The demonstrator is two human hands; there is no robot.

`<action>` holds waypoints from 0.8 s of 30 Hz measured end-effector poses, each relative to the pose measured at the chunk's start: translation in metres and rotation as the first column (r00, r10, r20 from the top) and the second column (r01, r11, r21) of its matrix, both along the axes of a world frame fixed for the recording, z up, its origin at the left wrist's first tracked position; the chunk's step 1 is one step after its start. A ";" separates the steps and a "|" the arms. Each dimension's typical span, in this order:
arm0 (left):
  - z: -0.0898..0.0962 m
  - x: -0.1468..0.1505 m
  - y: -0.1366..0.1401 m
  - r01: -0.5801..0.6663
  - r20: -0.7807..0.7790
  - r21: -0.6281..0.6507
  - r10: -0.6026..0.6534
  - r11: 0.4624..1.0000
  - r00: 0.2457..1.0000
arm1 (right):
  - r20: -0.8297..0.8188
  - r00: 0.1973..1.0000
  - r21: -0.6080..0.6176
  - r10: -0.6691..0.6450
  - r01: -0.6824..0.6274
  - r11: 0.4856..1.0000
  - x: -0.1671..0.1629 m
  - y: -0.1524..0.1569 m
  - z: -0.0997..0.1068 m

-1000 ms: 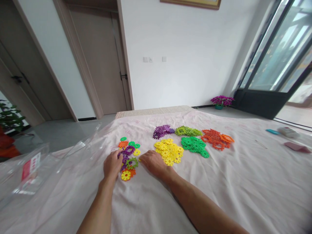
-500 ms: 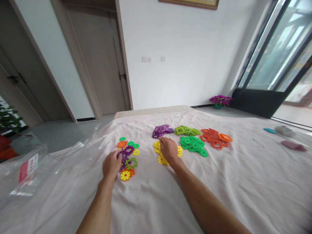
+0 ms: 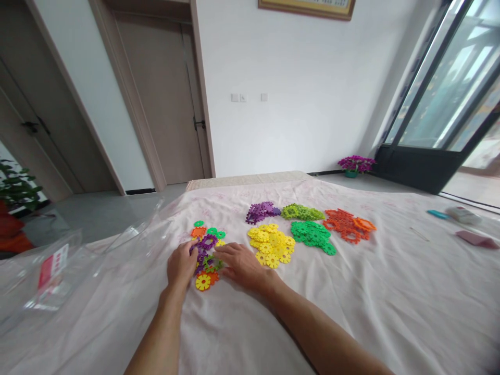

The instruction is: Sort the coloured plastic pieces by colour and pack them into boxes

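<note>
A small mixed pile of plastic interlocking discs and rings lies between my two hands. My left hand (image 3: pixel 180 264) is on its left side, fingers curled against a purple ring piece (image 3: pixel 210 240). My right hand (image 3: pixel 242 264) reaches in from the right with fingers stretched, the tips at the green ring piece (image 3: pixel 211 264); no piece shows in its grip. A yellow disc (image 3: pixel 202 282) lies over an orange piece at the near end. Beyond are an orange square piece (image 3: pixel 199 232) and small green discs (image 3: pixel 212 230).
Sorted piles lie to the right: yellow discs (image 3: pixel 272 245), green discs (image 3: pixel 311 235), purple pieces (image 3: pixel 261 211), light green pieces (image 3: pixel 301 211) and orange-red pieces (image 3: pixel 344 225). A clear plastic bag (image 3: pixel 50 271) is at the left. The cloth (image 3: pixel 351 302) is wrinkled.
My right hand has moved left from the yellow pile to the mixed pile, uncovering the yellow discs. My left hand stays at the mixed pile. The view has shifted slightly.
</note>
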State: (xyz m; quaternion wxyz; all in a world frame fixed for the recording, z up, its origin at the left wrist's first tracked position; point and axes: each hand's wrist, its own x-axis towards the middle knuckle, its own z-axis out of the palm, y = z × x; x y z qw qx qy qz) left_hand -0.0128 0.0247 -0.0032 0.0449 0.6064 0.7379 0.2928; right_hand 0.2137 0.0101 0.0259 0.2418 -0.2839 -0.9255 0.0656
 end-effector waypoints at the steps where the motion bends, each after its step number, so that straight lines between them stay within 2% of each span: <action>1: 0.000 0.000 0.000 0.002 0.000 0.005 -0.002 1.000 1.000 | 0.017 1.000 -0.009 0.015 -0.015 1.000 -0.003 -0.001 -0.001; 6: -0.003 -0.002 0.002 0.003 -0.020 0.025 -0.002 1.000 1.000 | 0.064 0.998 -0.063 0.011 -0.006 0.998 -0.006 0.000 -0.002; 10: -0.005 -0.003 0.004 0.005 -0.011 0.011 -0.005 1.000 1.000 | 0.065 0.998 -0.043 0.004 -0.002 0.999 -0.003 0.000 -0.001; 12: -0.005 -0.003 0.004 0.011 -0.004 0.011 -0.011 1.000 1.000 | 0.034 0.998 -0.039 -0.050 0.052 0.998 -0.001 0.001 -0.003; 15: -0.004 -0.003 0.003 0.006 -0.008 0.003 -0.006 1.000 1.000 | -0.098 0.968 -0.080 -0.231 0.223 0.971 0.007 0.008 -0.003; 17: -0.003 -0.002 0.002 0.003 -0.016 -0.008 -0.003 1.000 1.000 | -0.247 0.897 -0.132 -0.365 0.342 0.930 0.017 0.019 0.000; 20: -0.001 -0.001 0.000 0.001 -0.014 -0.016 -0.001 1.000 1.000 | -0.445 0.713 -0.224 -0.542 0.497 0.838 0.044 0.041 0.011; 22: 0.000 -0.001 0.000 0.002 -0.009 -0.016 -0.002 1.000 1.000 | -0.498 0.602 -0.270 -0.625 0.577 0.771 0.068 0.055 0.017; 24: 0.000 0.000 0.000 0.002 -0.008 -0.021 -0.003 1.000 1.000 | -0.483 0.551 -0.304 -0.681 0.624 0.720 0.094 0.065 0.020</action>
